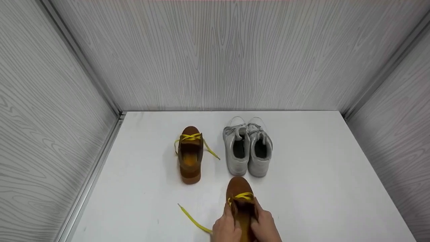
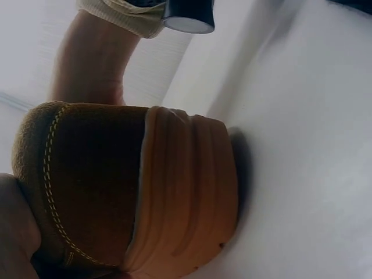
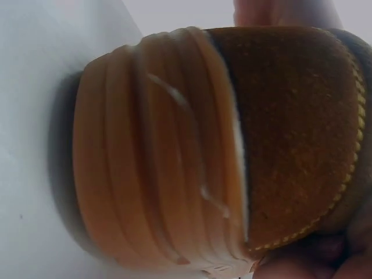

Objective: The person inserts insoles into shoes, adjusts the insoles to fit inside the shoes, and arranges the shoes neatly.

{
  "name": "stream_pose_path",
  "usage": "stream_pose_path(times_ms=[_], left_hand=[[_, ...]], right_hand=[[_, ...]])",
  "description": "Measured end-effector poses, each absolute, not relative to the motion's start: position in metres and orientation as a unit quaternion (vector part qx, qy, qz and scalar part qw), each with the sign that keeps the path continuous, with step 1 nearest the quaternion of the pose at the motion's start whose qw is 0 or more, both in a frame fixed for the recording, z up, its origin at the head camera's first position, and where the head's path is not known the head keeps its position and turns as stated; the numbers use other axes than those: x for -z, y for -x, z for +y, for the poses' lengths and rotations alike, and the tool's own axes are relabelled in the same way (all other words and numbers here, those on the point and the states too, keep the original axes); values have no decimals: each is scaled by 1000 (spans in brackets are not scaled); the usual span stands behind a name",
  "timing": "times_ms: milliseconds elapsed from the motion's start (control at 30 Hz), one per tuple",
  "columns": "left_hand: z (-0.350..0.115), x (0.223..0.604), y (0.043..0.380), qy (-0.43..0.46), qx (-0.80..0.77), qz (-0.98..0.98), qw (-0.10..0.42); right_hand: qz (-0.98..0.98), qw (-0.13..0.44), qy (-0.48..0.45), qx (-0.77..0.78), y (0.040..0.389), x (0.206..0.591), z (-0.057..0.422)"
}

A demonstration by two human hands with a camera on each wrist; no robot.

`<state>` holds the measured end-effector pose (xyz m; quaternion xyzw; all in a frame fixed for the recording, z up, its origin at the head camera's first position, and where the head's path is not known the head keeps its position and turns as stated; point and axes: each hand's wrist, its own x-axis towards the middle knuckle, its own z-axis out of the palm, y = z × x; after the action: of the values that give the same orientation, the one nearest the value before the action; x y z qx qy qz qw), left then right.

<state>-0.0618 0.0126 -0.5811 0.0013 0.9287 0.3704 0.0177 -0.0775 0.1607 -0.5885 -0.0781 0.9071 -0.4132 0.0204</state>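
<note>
My left hand (image 1: 226, 227) and right hand (image 1: 266, 226) grip a brown suede shoe (image 1: 238, 186) by both sides of its opening, thumbs at the inner edge, in the head view. Its toe points away from me, and a yellow lace (image 1: 193, 220) trails from its left side over the white table. Both wrist views look at the heel: the ridged tan sole (image 2: 186, 186) with a dark shadow beside it, and brown suede (image 3: 296, 133) with yellow stitching. Past the hands lies the matching brown shoe (image 1: 190, 174), toe away, its yellow lace loose on both sides.
Two white sneakers (image 1: 238, 166) stand side by side just beyond the held shoe, toes toward the back wall. The white tabletop (image 1: 319, 174) is enclosed by wood-grain panels (image 1: 215, 57) at the back and on both sides.
</note>
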Motion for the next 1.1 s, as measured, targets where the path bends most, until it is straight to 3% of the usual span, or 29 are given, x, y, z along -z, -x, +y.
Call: stream_pose_path(times_ms=[200, 433, 633, 900, 1100], left_hand=[[1, 567, 61, 6, -374, 927, 27], [-20, 555, 62, 7, -369, 928, -39], [-37, 547, 79, 5, -380, 923, -58], [-51, 544, 122, -5, -396, 899, -186], [-60, 545, 147, -6, -436, 864, -252]], right_hand=[[882, 34, 105, 458, 75, 580, 158], [858, 57, 118, 496, 88, 565, 138], [851, 25, 126, 510, 108, 558, 123], [840, -64, 119, 526, 139, 550, 106], [859, -40, 94, 502, 146, 542, 99]])
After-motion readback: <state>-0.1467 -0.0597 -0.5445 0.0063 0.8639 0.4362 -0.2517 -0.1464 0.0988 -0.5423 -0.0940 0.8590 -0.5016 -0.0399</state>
